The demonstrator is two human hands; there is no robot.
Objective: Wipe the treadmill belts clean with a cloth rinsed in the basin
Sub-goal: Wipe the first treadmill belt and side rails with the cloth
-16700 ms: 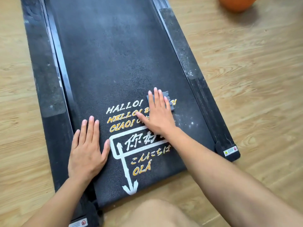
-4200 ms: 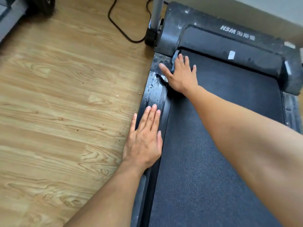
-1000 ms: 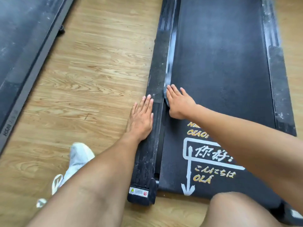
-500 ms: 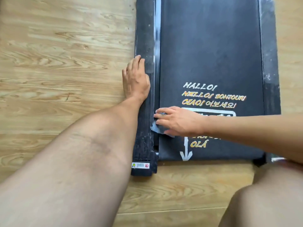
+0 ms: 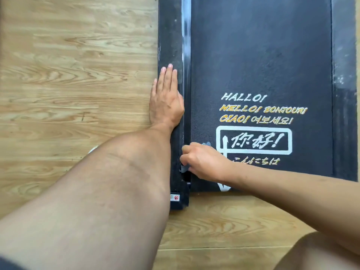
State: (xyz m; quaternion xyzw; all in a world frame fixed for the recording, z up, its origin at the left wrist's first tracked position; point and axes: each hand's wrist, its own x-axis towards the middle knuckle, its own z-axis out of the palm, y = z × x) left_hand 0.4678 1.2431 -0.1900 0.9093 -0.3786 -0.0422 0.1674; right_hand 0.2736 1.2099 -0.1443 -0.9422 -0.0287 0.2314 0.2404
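The black treadmill belt (image 5: 261,55) with white and yellow greeting words fills the upper right. My left hand (image 5: 166,100) lies flat, fingers straight, on the left side rail (image 5: 170,36). My right hand (image 5: 202,162) holds a small grey-blue cloth (image 5: 184,168) with curled fingers and presses it into the groove between rail and belt, close to the rear end. Only small bits of cloth show under and above the hand.
Wooden floor (image 5: 78,65) lies left of and in front of the treadmill. The dusty right side rail (image 5: 343,84) runs along the right edge. My knee (image 5: 315,254) is at the bottom right. A warning sticker (image 5: 174,197) marks the rail's rear cap.
My right hand has slid the cloth back along the groove beside the left rail, toward the rear end. The left hand stays flat on the rail.
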